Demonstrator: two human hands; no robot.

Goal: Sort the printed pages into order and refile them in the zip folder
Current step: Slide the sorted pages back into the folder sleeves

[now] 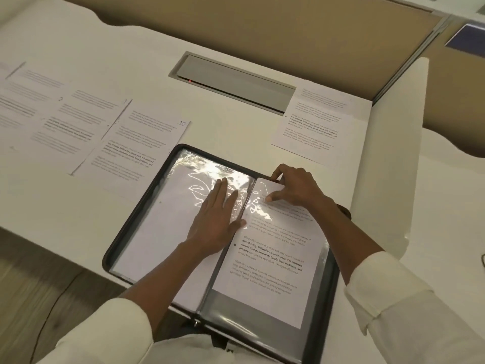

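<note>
An open black zip folder lies on the white desk in front of me, with clear plastic sleeves on both sides. My left hand lies flat with straight fingers on the left sleeve, close to the spine. My right hand pinches the top edge of a printed page at the right sleeve's upper end. That page lies partly inside the sleeve, and its lower end stops short of the sleeve's bottom. Several printed pages lie spread on the desk to the left. One page lies at the back right.
A grey cable hatch is set into the desk behind the folder. A beige partition wall runs along the back, and a white divider panel stands to the right. The desk's front edge and a wooden floor show at lower left.
</note>
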